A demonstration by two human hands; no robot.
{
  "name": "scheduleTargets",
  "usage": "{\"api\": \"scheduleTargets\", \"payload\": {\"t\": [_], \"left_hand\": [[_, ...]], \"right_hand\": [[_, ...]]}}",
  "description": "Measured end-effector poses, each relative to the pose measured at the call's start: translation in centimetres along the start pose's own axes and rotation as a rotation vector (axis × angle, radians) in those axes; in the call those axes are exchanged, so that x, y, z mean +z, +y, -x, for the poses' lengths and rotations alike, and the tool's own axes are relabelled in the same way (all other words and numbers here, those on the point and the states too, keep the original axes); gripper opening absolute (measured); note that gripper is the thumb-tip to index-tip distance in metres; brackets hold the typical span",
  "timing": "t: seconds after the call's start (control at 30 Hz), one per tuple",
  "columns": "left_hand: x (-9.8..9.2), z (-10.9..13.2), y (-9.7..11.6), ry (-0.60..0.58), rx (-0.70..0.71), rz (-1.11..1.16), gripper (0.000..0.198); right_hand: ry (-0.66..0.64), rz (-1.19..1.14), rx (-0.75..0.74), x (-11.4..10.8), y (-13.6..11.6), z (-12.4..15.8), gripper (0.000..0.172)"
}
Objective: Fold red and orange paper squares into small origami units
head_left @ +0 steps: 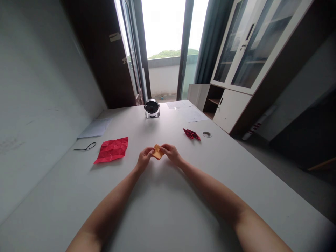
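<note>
A small piece of folded orange paper (158, 153) is held just above the white table, between my two hands. My left hand (145, 157) pinches its left corner. On the other side, my right hand (170, 153) grips the right edge with thumb and fingers. The paper has a diamond-like outline with its lower point toward me; its finer folds are too small to make out. To the left lies a creased sheet of red paper (111, 150), spread out on the table. Dark red folded paper pieces (191, 134) lie to the right, beyond my right hand.
A black cable tie (86, 147) lies left of the red sheet. White papers (96, 127) rest at the left wall. A round black and silver device (152, 108) stands at the far edge. A round cable hole (207, 134) and more papers (193, 114) are at right.
</note>
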State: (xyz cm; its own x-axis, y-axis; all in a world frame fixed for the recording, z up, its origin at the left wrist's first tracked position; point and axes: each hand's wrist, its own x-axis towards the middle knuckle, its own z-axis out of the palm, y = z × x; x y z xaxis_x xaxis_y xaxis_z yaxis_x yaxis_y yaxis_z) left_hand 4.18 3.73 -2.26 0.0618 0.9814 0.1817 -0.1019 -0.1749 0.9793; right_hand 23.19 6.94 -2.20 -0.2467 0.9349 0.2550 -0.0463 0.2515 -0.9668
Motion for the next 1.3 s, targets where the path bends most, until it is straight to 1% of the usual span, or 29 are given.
{"api": "scheduleTargets", "payload": {"t": [0.1,0.17,0.3,0.4,0.5,0.63,0.83,0.93,1.03,1.13,1.23,1.3], "left_hand": [[0.3,0.1,-0.3,-0.023,0.065,-0.091,0.026],[0.4,0.1,-0.3,-0.019,0.086,-0.132,0.023],[0.4,0.4,-0.2,-0.001,0.103,-0.219,0.017],[0.6,0.6,0.0,-0.006,0.121,-0.283,0.014],[0.6,0.7,0.0,-0.011,0.085,-0.265,0.016],[0.4,0.7,-0.3,-0.054,0.008,-0.255,0.022],[0.3,0.6,-0.2,-0.098,0.079,-0.353,0.026],[0.3,0.7,-0.1,-0.137,0.069,-0.394,0.028],[0.3,0.8,0.0,-0.177,0.028,-0.394,0.032],[0.4,0.7,0.0,-0.198,-0.009,-0.344,0.034],[0.3,0.5,-0.2,-0.167,-0.018,-0.242,0.034],[0.2,0.2,-0.4,-0.113,-0.002,-0.174,0.034]], "right_hand": [[0.021,0.052,-0.022,0.0,0.3,-0.1,0.042],[0.014,0.073,-0.002,0.0,0.3,0.0,0.046],[-0.011,0.120,0.042,-0.1,0.3,0.0,0.042],[-0.011,0.137,0.021,-0.1,0.5,0.0,0.040],[-0.007,0.161,-0.003,0.1,0.8,0.1,0.038],[-0.023,0.249,-0.050,0.3,0.9,0.2,0.035],[-0.043,0.366,-0.084,0.5,0.0,0.7,0.034],[-0.006,0.401,-0.118,0.6,-0.4,0.8,0.033],[0.070,0.386,-0.147,0.5,-0.4,0.6,0.033],[0.134,0.358,-0.148,0.3,-0.1,0.3,0.034],[0.161,0.309,-0.132,0.3,0.1,0.1,0.036],[0.153,0.278,-0.120,0.3,0.3,0.0,0.037]]}}
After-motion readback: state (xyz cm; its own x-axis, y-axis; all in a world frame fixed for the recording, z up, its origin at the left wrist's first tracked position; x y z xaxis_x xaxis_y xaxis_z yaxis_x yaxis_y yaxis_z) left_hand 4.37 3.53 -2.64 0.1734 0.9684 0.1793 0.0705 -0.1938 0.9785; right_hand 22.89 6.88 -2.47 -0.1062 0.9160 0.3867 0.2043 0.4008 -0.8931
